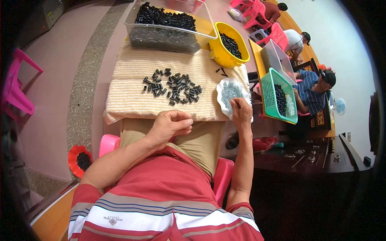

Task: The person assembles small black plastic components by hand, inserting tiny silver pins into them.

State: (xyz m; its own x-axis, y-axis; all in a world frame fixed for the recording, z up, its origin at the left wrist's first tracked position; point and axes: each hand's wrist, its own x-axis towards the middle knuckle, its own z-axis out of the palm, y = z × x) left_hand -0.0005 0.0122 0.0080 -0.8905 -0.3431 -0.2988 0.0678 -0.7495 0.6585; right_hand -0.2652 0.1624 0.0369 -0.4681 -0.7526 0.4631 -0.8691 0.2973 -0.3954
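Note:
My left hand (pixel 171 127) is held over my lap at the near edge of the towel-covered table (pixel 128 96). Its thumb and fingers are pinched together, and whatever may be between them is hidden. On the right, my right hand (pixel 241 114) reaches over a white scalloped dish (pixel 220 88) of tiny grey, translucent pieces (pixel 231 90). Its fingertips are closed at the near side of that heap; anything in them is too small to make out. Beyond my left hand, a loose pile of short black cylindrical parts (pixel 177 85) lies on the towel.
Behind the pile stand a clear plastic bin (pixel 165 38) and a yellow tub (pixel 217 51), both holding black parts. A few dark pieces (pixel 222 72) lie near the dish. Rightward, a green basket (pixel 292 108) sits by a seated person (pixel 313 94). A red bowl (pixel 74 160) is at lower left.

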